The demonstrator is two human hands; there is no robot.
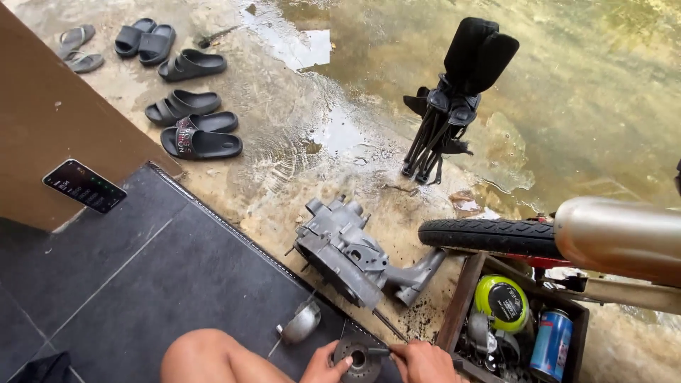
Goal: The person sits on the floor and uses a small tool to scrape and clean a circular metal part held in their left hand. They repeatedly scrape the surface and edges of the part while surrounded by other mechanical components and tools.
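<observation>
At the bottom edge, both hands work on a round metal hub [357, 357], a small grey disc with a dark bore in its middle. The left hand [325, 365] cups the hub's left rim, thumb and fingers closed on it. The right hand [424, 362] is closed around a thin tool [379, 351] whose tip points into the hub; what kind of tool it is cannot be made out. A bare knee [206, 354] rises just left of the hub.

The hub looks like solid cast or machined metal: stiff, probably heavy for its size, and possibly greasy, so a hold around the outer rim, as the left hand has it, seems safer than pinching the face.

Just left of the hub and a little beyond lies a small rounded metal cover [301, 323] on the dark tiles. Right of the hub stands a wooden box [461, 298] holding a yellow-green round tin [502, 301], a blue can [552, 344] and dark parts. Beyond the hub lies a grey engine case [351, 252] on wet concrete. Right of that, a tyre [489, 236] and a shiny exhaust [617, 237].

Farther beyond the hub stands a folded black chair [454, 92] in shallow water. Far left of it, a phone [84, 186] leans on a brown wall, with several black sandals [191, 124] beyond.
</observation>
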